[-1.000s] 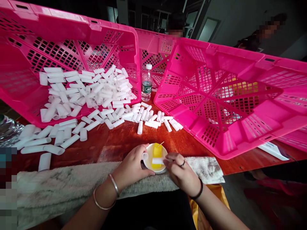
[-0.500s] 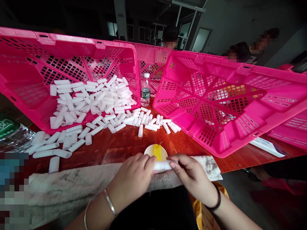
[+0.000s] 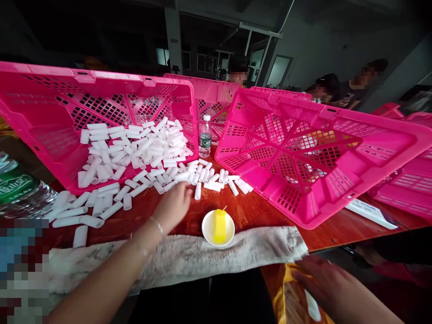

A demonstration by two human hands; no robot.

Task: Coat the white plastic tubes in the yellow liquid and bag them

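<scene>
Tubes, white, hollow and cylindrical (image 3: 127, 202), lie loose by the left hand (image 3: 175, 204); another white tube (image 3: 312, 307) shows below the right (image 3: 332, 279).

Leftmost, a bright pink latticed plastic crate (image 3: 40, 121) on its side holds more tubes. The left hand, fingers partly curled, reaches the near edge of those on the reddish-brown table (image 3: 249, 211); whether it grips one cannot be told. Just right of it, one tube points away from the person. The right hand, blurred, stretches its fingers over a yellow sack (image 3: 281, 292); the tube just beneath slants, long axis from upper left to lower right.
</scene>
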